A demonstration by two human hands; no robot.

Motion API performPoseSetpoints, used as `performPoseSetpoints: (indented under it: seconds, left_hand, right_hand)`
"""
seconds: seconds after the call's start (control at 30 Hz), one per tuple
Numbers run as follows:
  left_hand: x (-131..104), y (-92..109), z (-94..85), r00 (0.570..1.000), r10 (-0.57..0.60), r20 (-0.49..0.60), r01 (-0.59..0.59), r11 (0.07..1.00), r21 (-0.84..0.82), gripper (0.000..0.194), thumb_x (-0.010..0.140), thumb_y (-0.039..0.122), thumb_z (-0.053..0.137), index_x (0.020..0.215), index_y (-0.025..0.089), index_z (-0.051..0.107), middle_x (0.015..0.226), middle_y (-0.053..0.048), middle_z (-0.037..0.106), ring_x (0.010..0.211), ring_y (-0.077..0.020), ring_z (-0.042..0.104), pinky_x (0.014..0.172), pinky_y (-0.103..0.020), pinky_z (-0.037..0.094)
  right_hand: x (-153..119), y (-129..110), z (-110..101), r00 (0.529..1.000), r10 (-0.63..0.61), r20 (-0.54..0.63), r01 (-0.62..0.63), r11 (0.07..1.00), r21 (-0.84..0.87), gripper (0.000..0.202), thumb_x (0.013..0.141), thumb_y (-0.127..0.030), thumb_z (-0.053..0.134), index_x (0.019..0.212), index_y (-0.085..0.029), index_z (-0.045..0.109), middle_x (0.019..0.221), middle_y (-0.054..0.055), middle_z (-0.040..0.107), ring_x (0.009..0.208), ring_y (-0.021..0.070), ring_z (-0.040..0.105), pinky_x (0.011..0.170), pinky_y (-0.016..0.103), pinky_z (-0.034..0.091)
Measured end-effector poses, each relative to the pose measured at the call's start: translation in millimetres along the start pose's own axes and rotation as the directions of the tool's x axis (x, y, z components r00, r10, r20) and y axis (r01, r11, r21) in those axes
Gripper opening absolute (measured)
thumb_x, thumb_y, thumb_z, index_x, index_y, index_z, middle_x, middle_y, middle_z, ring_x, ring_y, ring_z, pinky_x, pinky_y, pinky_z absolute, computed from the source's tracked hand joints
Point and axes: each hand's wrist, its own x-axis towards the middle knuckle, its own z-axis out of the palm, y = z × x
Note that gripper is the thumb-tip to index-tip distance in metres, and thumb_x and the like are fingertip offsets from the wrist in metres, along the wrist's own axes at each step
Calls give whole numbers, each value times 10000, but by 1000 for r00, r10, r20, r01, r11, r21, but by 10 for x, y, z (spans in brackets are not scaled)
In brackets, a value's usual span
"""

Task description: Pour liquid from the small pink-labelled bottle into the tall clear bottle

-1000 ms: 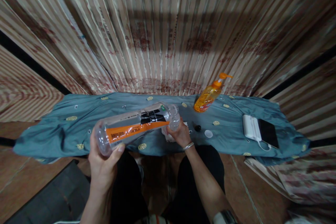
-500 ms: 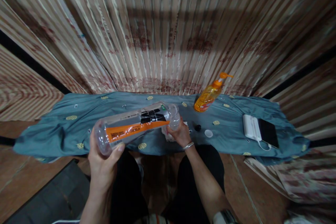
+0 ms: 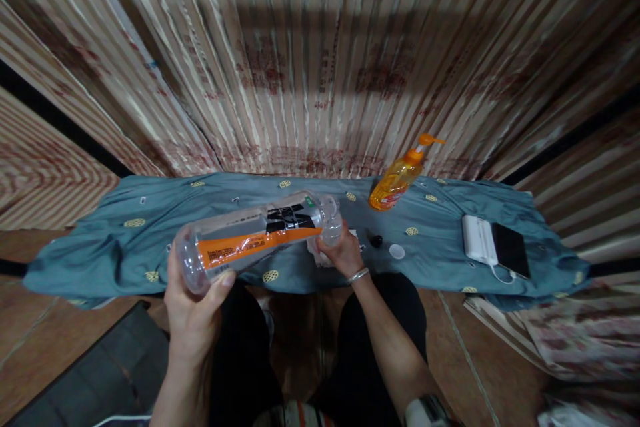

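My left hand [image 3: 197, 307] is wrapped round the base of a large clear plastic bottle [image 3: 255, 233] with an orange and black label. The bottle lies almost level in the air, its neck to the right and slightly raised. My right hand [image 3: 345, 253] grips a small clear container [image 3: 332, 232] right at the bottle's mouth; whether the two touch I cannot tell. Any liquid inside them is hard to make out. Below my right hand a crumpled white tissue [image 3: 320, 256] shows in part. Beside that hand lie a small black object [image 3: 376, 241] and a round white disc [image 3: 397, 251].
A pump bottle [image 3: 395, 180] of orange liquid stands at the back of the teal cloth [image 3: 215, 197]. To the right, a white power bank [image 3: 479, 240] is cabled to a black phone [image 3: 510, 251]. A striped curtain [image 3: 320, 67] hangs behind.
The large bottle and my left hand have shifted very slightly left. My right hand and the small container stay almost where they were.
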Motion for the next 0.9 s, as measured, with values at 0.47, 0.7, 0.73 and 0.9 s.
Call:
performPoseSetpoints:
  seconds: [0.47,0.7,0.73,0.9]
  left_hand:
    - [8,9,10,1000,7,-8,-7,1000,-27,1048,559,512,985,1492,233,597,1474,-167,648,1382,-436,604,1238,-641,364]
    - [5,-8,20,1000,8,8,-7,999,-40,1068,577,495,979,1530,261,559,1512,-153,630,1419,-420,579,1255,-626,339]
    - [3,-2,23,1000,11,8,-10,999,-36,1059,579,504,975,1524,261,564,1501,-151,638,1405,-419,591,1250,-629,347]
    - [0,22,31,999,35,-3,-35,999,7,1023,587,534,963,1497,257,586,1480,-148,650,1386,-428,606,1225,-623,397]
  right_hand:
    - [4,15,-4,1000,5,11,-5,1000,15,564,784,-327,764,1296,-167,591,1101,144,817,1040,334,797,914,442,631]
    - [10,27,1,1000,-7,5,7,1000,-17,594,788,-345,769,1315,-143,587,1082,141,817,1020,320,801,902,409,630]
    - [11,28,0,1000,-5,9,5,1000,-17,607,788,-348,769,1327,-140,583,1084,139,817,1022,317,801,902,403,629]
    - [8,21,-8,1000,11,17,-11,1000,-12,596,779,-361,765,1310,-154,589,1093,123,818,1030,312,798,910,394,623]
